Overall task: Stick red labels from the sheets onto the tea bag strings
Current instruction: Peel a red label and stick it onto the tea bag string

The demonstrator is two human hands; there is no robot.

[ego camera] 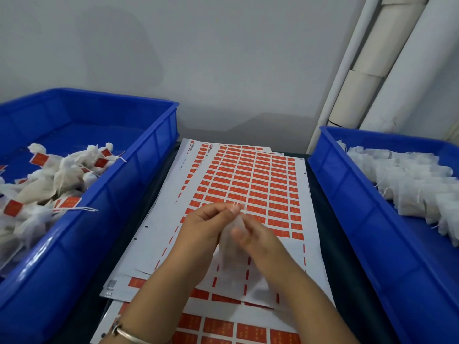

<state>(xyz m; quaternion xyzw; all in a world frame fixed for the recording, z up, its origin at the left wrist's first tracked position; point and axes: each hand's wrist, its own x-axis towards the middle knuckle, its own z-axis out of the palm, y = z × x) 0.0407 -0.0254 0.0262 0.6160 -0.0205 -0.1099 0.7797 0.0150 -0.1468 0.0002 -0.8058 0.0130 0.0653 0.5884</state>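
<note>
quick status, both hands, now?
Left hand: pinching the string of the tea bag.
Right hand: fingers curled round the same tea bag, holding it.

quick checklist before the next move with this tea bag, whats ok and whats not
1. Tea bag in hand: ok, held between the left hand and right hand above the label sheet.
2. String pinched at the fingertips: cannot tell, that spot is blurred.
3. Red label already on this string: cannot tell, none shows clearly.
4. Labels left to peel: ok, many red rows remain on the sheet's far part; the near rows are stripped.
5. Room in the left blue bin for labelled bags: ok, its far half shows bare floor.
6. Unlabelled bags in the right blue bin: ok, a row is waiting.
</note>
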